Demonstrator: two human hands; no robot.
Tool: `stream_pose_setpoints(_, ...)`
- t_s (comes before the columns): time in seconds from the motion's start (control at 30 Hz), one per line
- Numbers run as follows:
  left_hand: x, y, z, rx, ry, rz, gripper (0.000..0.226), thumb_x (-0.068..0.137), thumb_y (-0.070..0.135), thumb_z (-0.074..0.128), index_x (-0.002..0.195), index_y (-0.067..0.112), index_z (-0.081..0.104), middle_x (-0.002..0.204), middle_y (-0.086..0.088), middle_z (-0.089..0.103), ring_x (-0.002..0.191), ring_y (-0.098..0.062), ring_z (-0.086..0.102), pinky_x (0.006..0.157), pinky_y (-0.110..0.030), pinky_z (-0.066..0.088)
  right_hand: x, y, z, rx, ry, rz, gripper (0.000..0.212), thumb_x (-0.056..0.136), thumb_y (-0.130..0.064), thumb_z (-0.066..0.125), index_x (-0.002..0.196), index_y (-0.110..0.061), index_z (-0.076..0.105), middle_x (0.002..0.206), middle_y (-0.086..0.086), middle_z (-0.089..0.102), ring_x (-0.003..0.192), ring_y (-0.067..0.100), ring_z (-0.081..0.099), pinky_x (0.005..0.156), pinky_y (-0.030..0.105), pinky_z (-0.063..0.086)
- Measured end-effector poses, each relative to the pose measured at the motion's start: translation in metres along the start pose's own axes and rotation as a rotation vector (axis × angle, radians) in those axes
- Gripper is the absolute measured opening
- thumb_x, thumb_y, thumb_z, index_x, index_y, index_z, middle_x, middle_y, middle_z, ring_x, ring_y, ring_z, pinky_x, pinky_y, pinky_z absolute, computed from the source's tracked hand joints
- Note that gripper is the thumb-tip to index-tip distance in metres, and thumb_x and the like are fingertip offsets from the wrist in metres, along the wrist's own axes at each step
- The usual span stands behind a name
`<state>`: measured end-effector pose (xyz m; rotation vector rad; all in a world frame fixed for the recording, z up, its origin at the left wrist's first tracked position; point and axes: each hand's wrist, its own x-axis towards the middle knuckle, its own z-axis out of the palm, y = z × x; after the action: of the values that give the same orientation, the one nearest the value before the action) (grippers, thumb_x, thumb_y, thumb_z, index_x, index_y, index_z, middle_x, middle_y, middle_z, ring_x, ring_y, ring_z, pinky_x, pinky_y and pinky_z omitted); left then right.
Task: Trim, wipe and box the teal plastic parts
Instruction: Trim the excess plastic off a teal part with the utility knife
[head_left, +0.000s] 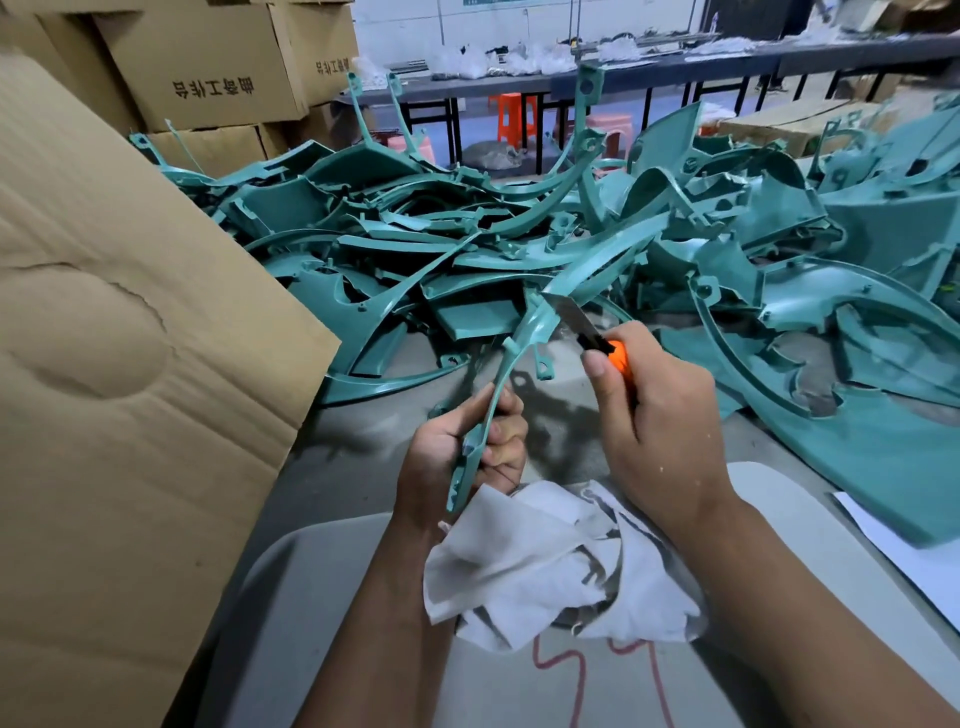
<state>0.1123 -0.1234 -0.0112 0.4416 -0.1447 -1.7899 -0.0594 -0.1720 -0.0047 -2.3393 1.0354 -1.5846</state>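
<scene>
Gripping curved teal part (511, 358) low, left hand (462, 447); right hand (654, 415) clutches orange knife (597, 338), blade touching part's upper edge.

Stacked printed cartons (208, 62) fill the upper left, while orange plastic stools (511, 117) stand under a long dark bench (727, 65) at top.

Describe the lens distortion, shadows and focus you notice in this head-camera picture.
Head view: wide-angle bending curves the cardboard flap and far bench; soft shadow falls on the table beneath the held teal strip; hands and knife stay sharp.
</scene>
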Motion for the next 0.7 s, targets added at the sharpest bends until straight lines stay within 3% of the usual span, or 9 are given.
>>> stream_pose_setpoints(0.07,0.003,-0.001,0.0,0.01,0.006,-0.02,0.04,0.1,0.013,0.037,0.078,-0.004,0.064,0.06,-0.005,0.052,0.035,-0.011,0.046,0.03,-0.02,0.04,0.0,-0.002,0.0,-0.082,0.038,0.031,0.028,0.11,-0.032,0.044,0.094,-0.011,0.055,0.066,-0.009,0.043,0.053,0.012,0.039,0.052,0.018,0.025)
stream_pose_setpoints(0.13,0.004,-0.002,0.001,0.017,-0.007,-0.017,0.032,0.092,0.011,0.043,0.076,-0.004,0.065,0.059,-0.005,0.052,0.036,-0.011,0.047,0.031,-0.02,0.041,-0.003,-0.004,0.002,-0.126,0.067,0.036,0.031,0.11,-0.033,0.042,0.094,-0.009,0.055,0.066,-0.007,0.043,0.052,0.016,0.039,0.051,0.027,0.023)
stream_pose_setpoints(0.3,0.003,-0.002,-0.002,0.093,-0.016,0.06,0.026,0.088,0.013,0.047,0.081,-0.002,0.067,0.061,-0.004,0.052,0.037,-0.01,0.047,0.031,-0.019,0.04,-0.008,-0.009,0.009,-0.088,0.091,0.07,0.031,0.111,-0.029,0.043,0.088,-0.01,0.051,0.063,-0.006,0.039,0.051,0.016,0.037,0.052,0.031,0.024)
stream_pose_setpoints(0.37,0.001,-0.001,-0.001,0.162,0.02,0.176,0.022,0.087,0.012,0.049,0.097,-0.001,0.063,0.064,-0.006,0.055,0.039,-0.01,0.048,0.032,-0.018,0.04,-0.009,-0.009,0.011,-0.05,0.074,0.097,0.03,0.11,-0.028,0.043,0.084,-0.013,0.047,0.062,-0.01,0.037,0.051,0.011,0.039,0.052,0.025,0.023)
stream_pose_setpoints(0.47,-0.004,0.008,-0.003,0.289,0.019,0.29,0.032,0.087,0.011,0.048,0.119,0.007,0.051,0.066,-0.006,0.058,0.039,-0.01,0.049,0.033,-0.015,0.039,-0.007,-0.006,0.008,0.12,0.109,0.186,0.032,0.111,-0.027,0.045,0.08,-0.019,0.046,0.059,-0.01,0.043,0.051,0.009,0.044,0.047,0.017,0.03)
stream_pose_setpoints(0.53,-0.012,0.016,-0.004,0.393,-0.031,0.307,0.036,0.089,0.014,0.047,0.125,0.011,0.048,0.067,-0.004,0.057,0.038,-0.007,0.049,0.033,-0.015,0.04,-0.003,0.0,0.002,0.244,0.14,0.263,0.035,0.112,-0.028,0.044,0.079,-0.018,0.05,0.06,0.002,0.051,0.052,0.014,0.048,0.047,0.032,0.039)
stream_pose_setpoints(0.6,-0.019,0.021,-0.005,0.546,-0.024,0.321,0.044,0.09,0.014,0.055,0.133,0.019,0.046,0.071,-0.005,0.059,0.041,-0.008,0.054,0.037,-0.017,0.043,-0.001,0.006,-0.005,0.241,0.101,0.204,0.037,0.112,-0.028,0.043,0.079,-0.013,0.052,0.062,0.007,0.052,0.054,0.023,0.049,0.051,0.043,0.038)
stream_pose_setpoints(0.7,-0.022,0.017,-0.002,0.592,-0.039,0.291,0.046,0.091,0.012,0.056,0.135,0.023,0.047,0.086,-0.012,0.062,0.047,-0.014,0.061,0.041,-0.02,0.047,-0.004,0.006,-0.007,0.202,-0.02,0.048,0.033,0.11,-0.025,0.044,0.082,-0.009,0.053,0.063,0.004,0.053,0.055,0.02,0.049,0.052,0.035,0.037)
